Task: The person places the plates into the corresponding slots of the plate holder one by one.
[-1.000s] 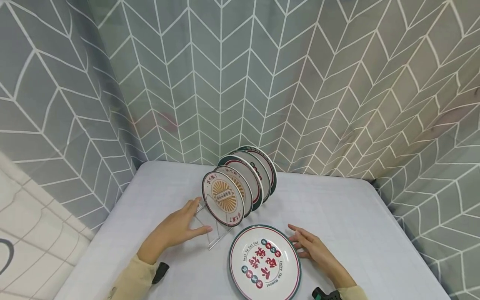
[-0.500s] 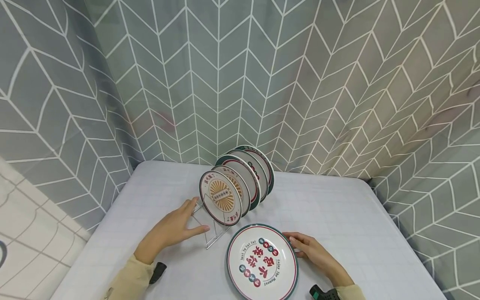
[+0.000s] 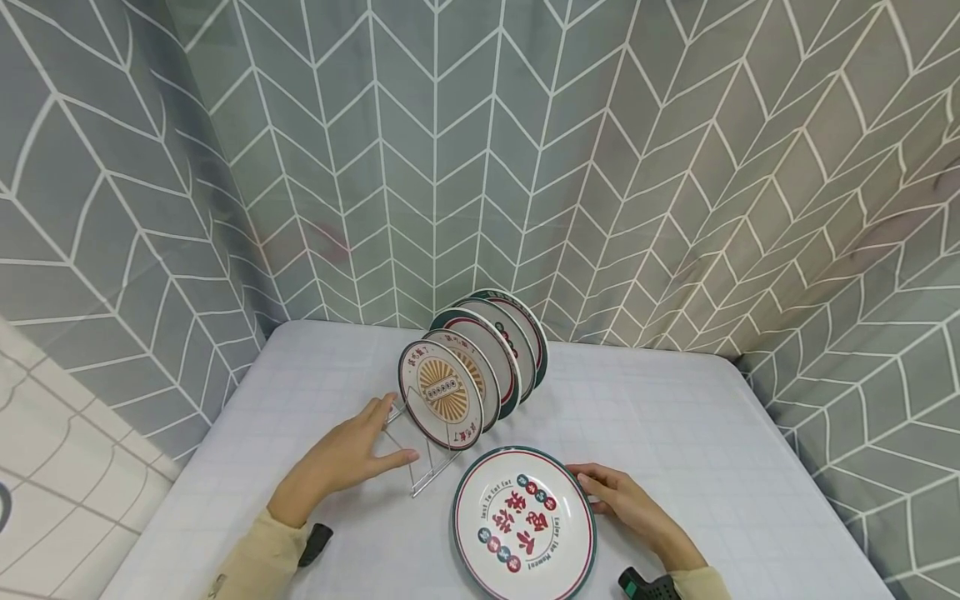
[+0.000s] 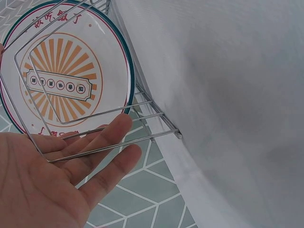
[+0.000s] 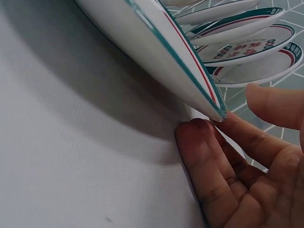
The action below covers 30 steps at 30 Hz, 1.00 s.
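Item, left hand (image 3: 347, 457): fingers extended and spread, grip loose, nothing clasped. In the left wrist view I see wires crossing the fingers; I cannot tell how firmly they touch.

Item, wire plate rack (image 4: 166, 121): one, thin metal, at the left hand, its near end bare of plates.

Item, plates standing on edge in the rack: five, leaning in a row.
- Front plate (image 3: 441, 394): white, orange sunburst, red characters, dark rim.
- Second plate (image 3: 487, 379): sunburst pattern, partly hidden.
- Third plate (image 3: 491, 337): broad dark-green rim, red line.
- Fourth plate (image 3: 526, 348): red characters showing.
- Rear plate (image 3: 542, 354): green rim.

Item, large plate (image 3: 525, 523): white, green-and-red edge, red characters in the centre, lettering and coloured discs around them. I place it face up at the near edge of my head view, right of the rack. Its right rim stands clear of the cloth, shadow below.

Item, right hand (image 3: 618, 502): fingers loosely bent, a fingertip at the large plate's rim, thumb apart from it; no closed hold.

Item, white tablecloth (image 3: 697, 450), under everything. Item, grey chevron curtain (image 3: 480, 167), behind.
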Each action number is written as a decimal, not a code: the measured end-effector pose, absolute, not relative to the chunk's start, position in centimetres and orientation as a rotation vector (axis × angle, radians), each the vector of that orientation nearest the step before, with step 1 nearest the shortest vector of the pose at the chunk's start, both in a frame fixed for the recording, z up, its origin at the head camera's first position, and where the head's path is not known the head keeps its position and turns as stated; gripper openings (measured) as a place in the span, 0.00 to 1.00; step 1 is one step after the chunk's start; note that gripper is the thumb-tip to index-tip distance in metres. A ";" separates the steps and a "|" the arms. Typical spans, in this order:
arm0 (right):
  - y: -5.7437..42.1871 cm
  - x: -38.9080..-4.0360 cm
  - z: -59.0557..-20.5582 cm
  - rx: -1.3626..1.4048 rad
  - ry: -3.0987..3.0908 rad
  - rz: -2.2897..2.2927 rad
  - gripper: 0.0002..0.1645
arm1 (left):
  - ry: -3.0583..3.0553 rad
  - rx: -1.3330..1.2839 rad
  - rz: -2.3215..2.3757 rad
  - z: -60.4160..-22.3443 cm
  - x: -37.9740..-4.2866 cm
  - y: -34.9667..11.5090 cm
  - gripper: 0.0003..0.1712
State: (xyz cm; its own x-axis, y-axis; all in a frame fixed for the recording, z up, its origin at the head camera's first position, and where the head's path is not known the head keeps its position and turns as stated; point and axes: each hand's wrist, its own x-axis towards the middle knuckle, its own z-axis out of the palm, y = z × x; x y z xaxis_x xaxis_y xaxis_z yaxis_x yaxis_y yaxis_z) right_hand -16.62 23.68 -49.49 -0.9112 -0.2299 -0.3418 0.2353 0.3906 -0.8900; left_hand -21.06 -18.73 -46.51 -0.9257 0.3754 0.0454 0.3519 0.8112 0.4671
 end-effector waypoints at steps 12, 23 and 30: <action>22.8 -16.4 -49.3 0.014 2.377 -1.403 0.31 | 2.944 0.582 0.744 -46.3 -21.0 -19.0 0.64; 23.2 -16.1 -49.0 -0.056 2.232 -1.570 0.33 | 2.935 0.586 0.769 -46.4 -21.0 -19.1 0.64; 27.0 -15.4 -47.6 0.128 1.982 -1.843 0.33 | 2.931 0.573 0.750 -46.5 -21.0 -18.9 0.65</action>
